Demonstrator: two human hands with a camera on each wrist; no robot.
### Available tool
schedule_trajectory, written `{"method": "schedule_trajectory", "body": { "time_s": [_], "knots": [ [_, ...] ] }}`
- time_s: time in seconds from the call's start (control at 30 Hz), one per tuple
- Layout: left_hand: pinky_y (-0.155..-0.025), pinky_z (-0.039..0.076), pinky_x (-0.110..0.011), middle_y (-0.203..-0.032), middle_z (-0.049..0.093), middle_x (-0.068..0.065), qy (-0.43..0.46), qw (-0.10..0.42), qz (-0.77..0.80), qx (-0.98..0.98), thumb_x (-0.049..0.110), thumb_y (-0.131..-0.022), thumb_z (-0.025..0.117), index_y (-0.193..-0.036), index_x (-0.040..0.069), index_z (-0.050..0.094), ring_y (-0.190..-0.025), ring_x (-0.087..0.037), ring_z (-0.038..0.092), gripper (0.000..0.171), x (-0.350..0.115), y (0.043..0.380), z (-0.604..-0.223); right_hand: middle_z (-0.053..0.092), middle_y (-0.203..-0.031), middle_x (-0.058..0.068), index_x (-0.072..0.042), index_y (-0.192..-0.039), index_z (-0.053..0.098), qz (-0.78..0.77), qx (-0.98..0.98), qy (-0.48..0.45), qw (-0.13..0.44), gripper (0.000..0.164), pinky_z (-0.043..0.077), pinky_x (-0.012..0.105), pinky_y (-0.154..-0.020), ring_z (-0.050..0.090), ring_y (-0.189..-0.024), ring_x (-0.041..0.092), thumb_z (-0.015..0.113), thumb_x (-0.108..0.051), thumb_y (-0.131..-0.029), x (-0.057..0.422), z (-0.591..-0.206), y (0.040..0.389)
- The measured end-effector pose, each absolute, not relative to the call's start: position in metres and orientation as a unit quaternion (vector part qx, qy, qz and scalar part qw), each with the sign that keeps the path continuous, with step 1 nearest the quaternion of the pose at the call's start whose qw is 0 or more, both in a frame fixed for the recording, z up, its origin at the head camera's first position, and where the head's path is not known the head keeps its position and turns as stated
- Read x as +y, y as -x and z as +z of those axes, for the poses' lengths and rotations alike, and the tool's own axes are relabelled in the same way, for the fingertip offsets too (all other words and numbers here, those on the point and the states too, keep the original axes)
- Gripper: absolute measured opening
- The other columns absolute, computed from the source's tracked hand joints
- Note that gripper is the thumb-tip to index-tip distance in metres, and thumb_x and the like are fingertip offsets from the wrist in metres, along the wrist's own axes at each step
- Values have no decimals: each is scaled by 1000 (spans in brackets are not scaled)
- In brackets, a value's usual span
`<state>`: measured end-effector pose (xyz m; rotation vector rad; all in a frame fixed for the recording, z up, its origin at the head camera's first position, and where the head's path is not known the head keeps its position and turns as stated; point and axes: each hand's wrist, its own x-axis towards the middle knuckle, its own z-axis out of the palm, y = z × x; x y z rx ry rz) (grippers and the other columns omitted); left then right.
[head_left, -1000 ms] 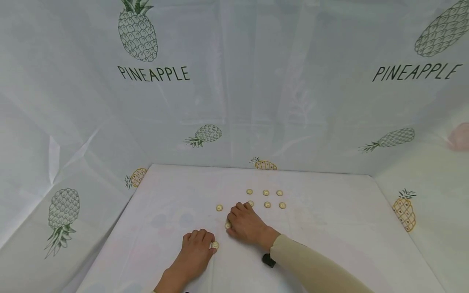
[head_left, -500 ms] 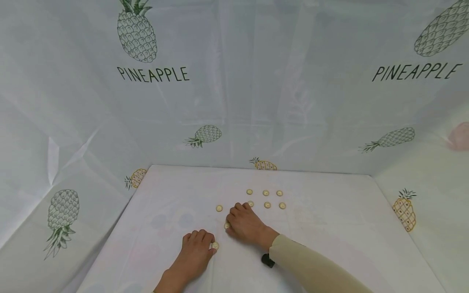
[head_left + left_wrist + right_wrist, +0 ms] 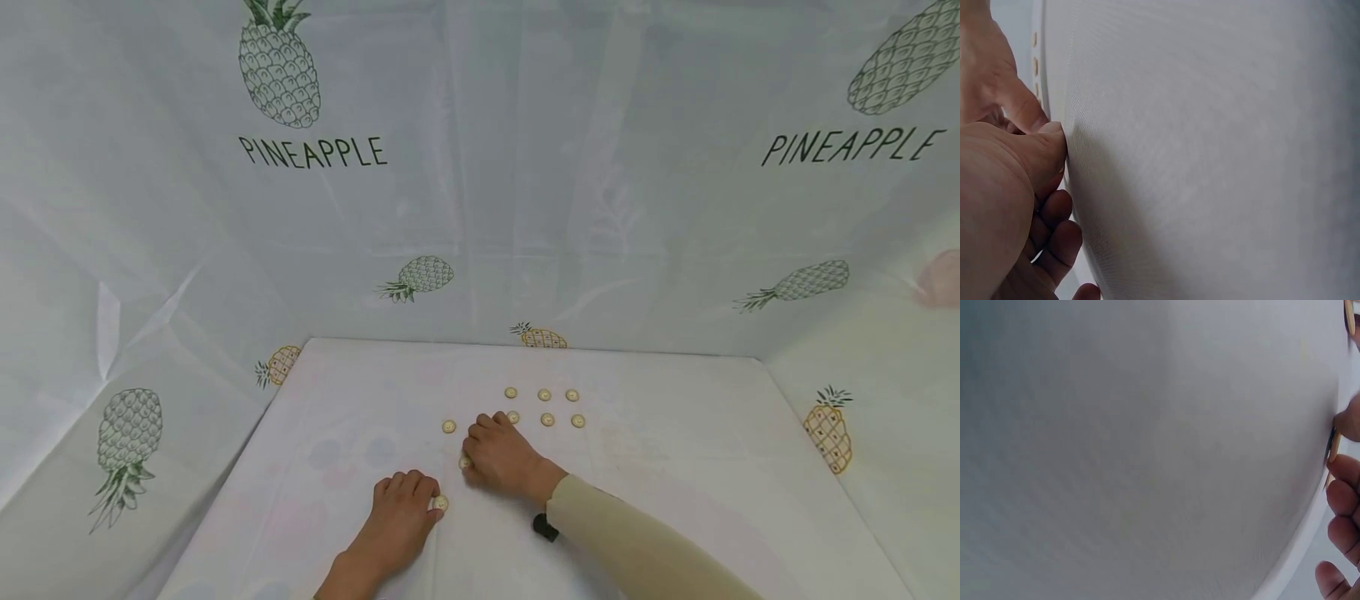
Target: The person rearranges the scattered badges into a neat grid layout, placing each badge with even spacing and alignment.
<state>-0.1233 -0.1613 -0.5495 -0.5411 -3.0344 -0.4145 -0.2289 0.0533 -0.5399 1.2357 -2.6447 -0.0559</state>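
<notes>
My left hand (image 3: 401, 515) rests at the near middle of the table and pinches a round cream button (image 3: 440, 503) between thumb and index finger. Ahead of it and to the right, my right hand (image 3: 501, 457) pinches a second button (image 3: 464, 462) at its left side. The right wrist view shows this button (image 3: 1334, 445) edge-on between thumb and forefinger, close to the cloth. Seen from the left wrist, the thumb (image 3: 1047, 153) hides the button it holds. A single button (image 3: 448, 427) lies beyond both hands. Another button (image 3: 513, 417) sits just past the right fingertips.
Several more buttons lie in two rows behind the right hand, such as the far-row button (image 3: 544, 395) and the near-row button (image 3: 578, 422). A white cloth covers the table (image 3: 675, 467). Pineapple-print sheets (image 3: 540, 208) enclose its back and sides.
The right hand has shifted slightly left with its button, and its forearm has moved a little with it. The left hand and the other buttons have stayed in place.
</notes>
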Motion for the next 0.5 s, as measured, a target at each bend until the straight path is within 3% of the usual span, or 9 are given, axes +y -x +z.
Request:
{"method": "schedule_trajectory", "body": {
  "time_s": [0.2, 0.5],
  "knots": [
    [-96, 42, -55, -107, 57, 3, 175, 18, -133, -975, 31, -94, 80, -107, 20, 60, -102, -19, 53, 26, -160, 124, -552, 61, -85, -7, -20, -84, 64, -26, -899, -422, 112, 27, 45, 36, -87, 49, -87, 15, 71, -46, -90, 57, -534, 233],
    [-97, 42, -56, -109, 58, 3, 169, 6, -135, -976, 31, -95, 80, -108, 20, 60, -102, -18, 52, 26, -160, 124, -549, 65, -91, -6, -18, -91, 71, -5, -907, -399, 135, 25, 43, 38, -88, 50, -89, 16, 71, -43, -91, 85, -529, 233]
  ]
}}
